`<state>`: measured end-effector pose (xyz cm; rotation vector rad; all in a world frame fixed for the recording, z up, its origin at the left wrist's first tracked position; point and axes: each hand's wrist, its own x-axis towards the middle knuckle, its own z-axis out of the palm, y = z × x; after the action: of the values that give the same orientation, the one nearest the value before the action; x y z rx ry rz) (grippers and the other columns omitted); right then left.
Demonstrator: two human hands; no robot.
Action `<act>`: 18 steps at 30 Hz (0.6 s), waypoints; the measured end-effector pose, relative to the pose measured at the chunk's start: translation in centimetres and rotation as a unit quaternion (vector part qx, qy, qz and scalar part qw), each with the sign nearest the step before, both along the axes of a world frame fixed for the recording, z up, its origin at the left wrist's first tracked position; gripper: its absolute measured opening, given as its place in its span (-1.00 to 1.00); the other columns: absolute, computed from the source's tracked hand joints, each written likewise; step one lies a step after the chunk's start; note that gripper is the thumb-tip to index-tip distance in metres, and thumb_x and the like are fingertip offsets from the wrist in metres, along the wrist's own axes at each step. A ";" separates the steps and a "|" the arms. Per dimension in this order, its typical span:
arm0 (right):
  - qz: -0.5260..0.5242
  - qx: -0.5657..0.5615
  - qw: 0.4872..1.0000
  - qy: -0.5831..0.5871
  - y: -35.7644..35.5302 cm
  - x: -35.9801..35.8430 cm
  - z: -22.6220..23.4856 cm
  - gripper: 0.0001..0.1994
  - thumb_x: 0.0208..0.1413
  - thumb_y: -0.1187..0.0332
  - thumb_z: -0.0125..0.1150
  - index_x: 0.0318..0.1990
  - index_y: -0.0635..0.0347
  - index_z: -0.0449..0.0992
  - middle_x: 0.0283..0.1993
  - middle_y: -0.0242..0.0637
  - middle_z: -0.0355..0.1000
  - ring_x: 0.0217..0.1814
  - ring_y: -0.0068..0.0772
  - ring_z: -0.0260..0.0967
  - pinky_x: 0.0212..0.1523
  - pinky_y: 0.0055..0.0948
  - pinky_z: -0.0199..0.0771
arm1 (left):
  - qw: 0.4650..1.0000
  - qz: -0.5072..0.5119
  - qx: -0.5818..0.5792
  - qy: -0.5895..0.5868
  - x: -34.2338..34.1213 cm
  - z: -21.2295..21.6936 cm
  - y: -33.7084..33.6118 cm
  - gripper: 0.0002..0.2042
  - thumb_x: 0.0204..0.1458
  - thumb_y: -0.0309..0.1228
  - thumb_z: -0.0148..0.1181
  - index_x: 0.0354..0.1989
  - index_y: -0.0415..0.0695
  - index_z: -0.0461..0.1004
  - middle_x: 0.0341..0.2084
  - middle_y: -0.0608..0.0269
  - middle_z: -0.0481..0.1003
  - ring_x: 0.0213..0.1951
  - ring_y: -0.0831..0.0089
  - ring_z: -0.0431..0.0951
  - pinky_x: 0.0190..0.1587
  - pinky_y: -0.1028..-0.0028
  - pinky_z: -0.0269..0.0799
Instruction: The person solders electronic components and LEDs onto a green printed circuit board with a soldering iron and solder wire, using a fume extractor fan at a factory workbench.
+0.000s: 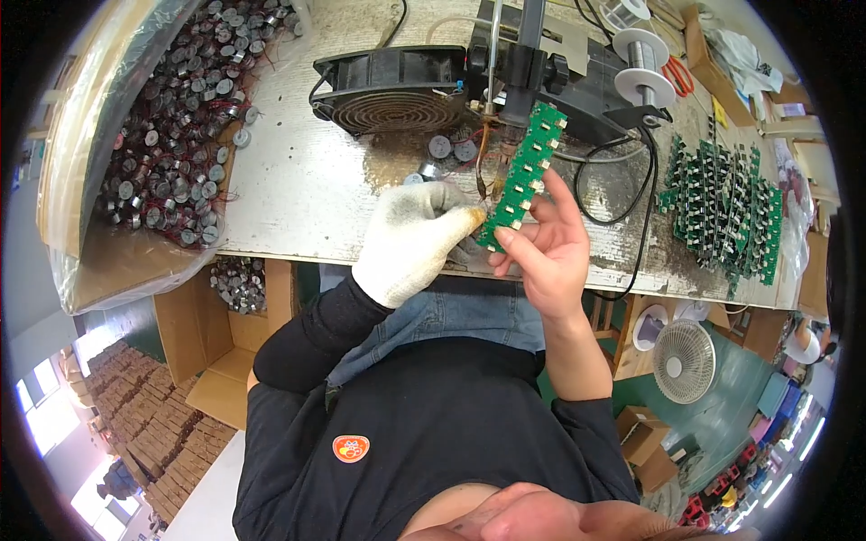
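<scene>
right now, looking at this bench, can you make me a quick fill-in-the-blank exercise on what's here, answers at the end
1. Only the person's ____ hand wears a glove.
2. The right hand holds a long circuit board coloured ____.
3. The square fan on the workbench is ____.
4. The heap of small round parts lies toward the picture's ____ side.

Missing words: left; green; black; left.

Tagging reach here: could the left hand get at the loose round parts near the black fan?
Probably yes: the round parts lie just beyond the gloved left hand, with nothing visible between.
</scene>
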<state>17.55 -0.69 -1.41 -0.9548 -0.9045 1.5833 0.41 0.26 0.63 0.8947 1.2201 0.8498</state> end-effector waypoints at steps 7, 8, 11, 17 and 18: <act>0.002 -0.007 1.000 0.001 0.1 -0.6 -0.2 -0.27 -0.04 0.73 0.09 0.32 0.21 -0.03 -0.02 0.00 0.36 -0.48 -0.43 0.46 -0.65 -0.61 0.46 | 1.000 -0.006 -0.014 0.008 -0.7 -0.4 -0.1 -0.80 0.04 -0.39 0.17 -0.43 -0.33 0.50 -0.59 0.28 0.50 -0.48 0.65 0.44 -0.44 0.56 0.36; 0.007 -0.005 1.000 0.007 0.2 -0.7 -0.2 -0.27 -0.04 0.73 0.09 0.32 0.21 -0.03 -0.02 0.00 0.36 -0.48 -0.43 0.46 -0.65 -0.61 0.46 | 1.000 -0.003 -0.018 0.010 -0.9 -0.1 -0.1 -0.81 0.03 -0.39 0.17 -0.42 -0.32 0.50 -0.59 0.27 0.50 -0.48 0.64 0.45 -0.43 0.56 0.36; -0.012 -0.031 0.999 0.017 0.2 -0.6 0.0 -0.27 -0.04 0.72 0.13 0.31 0.23 -0.02 0.00 -0.04 0.35 -0.43 -0.42 0.47 -0.57 -0.57 0.52 | 0.993 -0.010 0.075 0.086 -1.2 0.5 -1.0 -0.82 -0.02 -0.43 0.22 -0.31 -0.31 0.49 -0.43 0.15 0.53 -0.41 0.52 0.52 -0.34 0.51 0.44; -0.050 -0.012 0.997 -0.057 0.1 0.5 -0.5 -0.29 -0.02 0.68 0.14 0.31 0.30 -0.02 -0.09 -0.09 0.36 -0.48 -0.49 0.41 -0.57 -0.58 0.47 | 0.836 0.097 0.387 0.376 -6.6 -1.5 -1.5 -0.69 -0.20 -0.56 0.28 -0.22 -0.26 0.41 -0.17 -0.01 0.42 -0.24 0.20 0.52 -0.19 0.42 0.45; -0.053 -0.007 0.997 -0.057 0.1 0.3 -0.6 -0.29 -0.02 0.68 0.14 0.31 0.31 -0.02 -0.10 -0.10 0.35 -0.49 -0.50 0.40 -0.57 -0.58 0.46 | 0.818 0.172 0.389 0.387 -8.4 -2.2 -0.8 -0.72 -0.19 -0.58 0.28 -0.25 -0.27 0.42 -0.24 0.07 0.43 -0.38 0.36 0.53 -0.32 0.48 0.45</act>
<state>17.89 -0.57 -2.01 -1.0937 -0.9072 1.4590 -7.94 -0.58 -1.57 1.8450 1.8034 1.3971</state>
